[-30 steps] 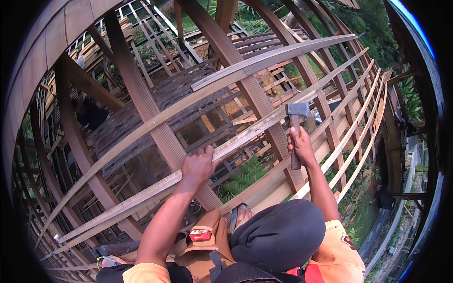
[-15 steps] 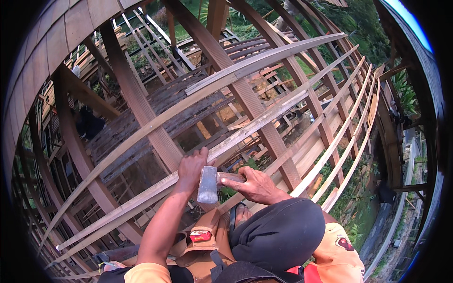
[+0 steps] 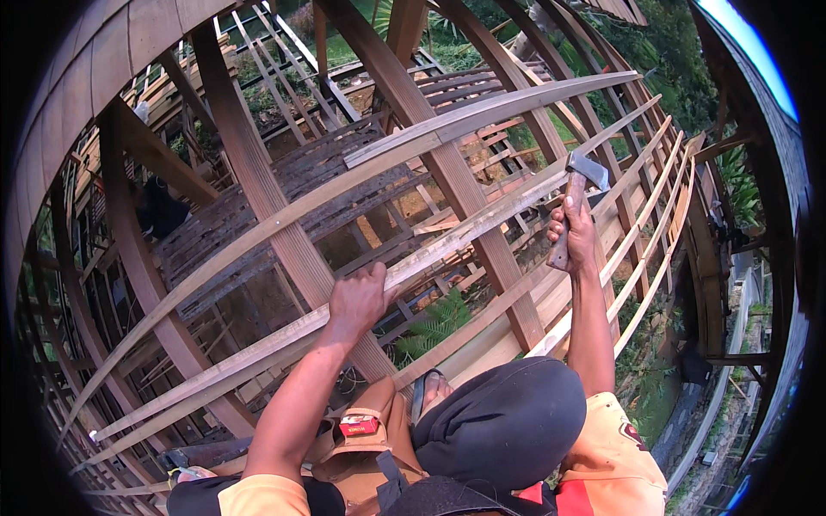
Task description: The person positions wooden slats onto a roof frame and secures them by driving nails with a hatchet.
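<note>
My left hand (image 3: 359,297) is wrapped round a long pale wooden batten (image 3: 469,228) that crosses the dark rafters on a slant. Out to the far right, my right hand (image 3: 576,230) grips a hatchet (image 3: 590,168) by its short wooden handle, the metal head pointing up and away from me. That head lies over the batten in the picture; whether the two touch, I cannot tell. A brown tool pouch (image 3: 357,443) with a small red box (image 3: 359,425) in it hangs at my waist.
Brown rafters (image 3: 456,181) run away from me with gaps between them, crossed by more battens (image 3: 284,215). Wooden shingles (image 3: 86,77) cover the upper left. Stacked timber and a slatted deck (image 3: 215,258) show below. My sandalled foot (image 3: 430,389) rests among the timbers.
My right hand has swung up and to the right with the hatchet, away from my left hand. The left hand has shifted slightly right and stays on the batten.
</note>
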A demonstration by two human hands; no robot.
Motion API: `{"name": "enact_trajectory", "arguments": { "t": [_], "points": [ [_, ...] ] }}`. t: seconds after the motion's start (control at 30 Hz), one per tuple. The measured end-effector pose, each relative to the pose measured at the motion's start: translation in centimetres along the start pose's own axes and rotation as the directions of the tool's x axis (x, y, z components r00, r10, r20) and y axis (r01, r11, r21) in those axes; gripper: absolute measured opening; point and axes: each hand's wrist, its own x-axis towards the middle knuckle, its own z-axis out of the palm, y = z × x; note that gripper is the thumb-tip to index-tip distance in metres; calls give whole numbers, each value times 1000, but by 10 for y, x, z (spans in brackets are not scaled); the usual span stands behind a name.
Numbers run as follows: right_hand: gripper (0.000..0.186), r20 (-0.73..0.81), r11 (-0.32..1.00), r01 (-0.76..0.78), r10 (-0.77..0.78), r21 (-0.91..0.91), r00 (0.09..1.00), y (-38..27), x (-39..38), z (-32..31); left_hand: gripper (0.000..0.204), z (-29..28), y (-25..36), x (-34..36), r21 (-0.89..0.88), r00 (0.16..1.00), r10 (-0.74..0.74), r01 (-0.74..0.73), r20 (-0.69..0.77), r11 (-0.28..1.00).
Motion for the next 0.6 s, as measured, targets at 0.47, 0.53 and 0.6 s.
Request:
{"name": "enact_trajectory", "arguments": {
  "t": [0.47, 0.53, 0.6],
  "points": [
    [62, 852, 130, 843, 37, -522, 522, 70, -154, 105, 47, -1, -9, -2, 14, 1000, 2, -2, -21, 1000],
    [60, 807, -37, 810, 72, -585, 586, 71, -129, 90, 46, 1, -13, -7, 29, 1000, 0, 0, -2, 1000],
    [59, 367, -30, 365, -69, -930, 928, 53, -82, 41, 48, -1, -5, -2, -36, 1000, 7, -7, -5, 999]
  ]
}}
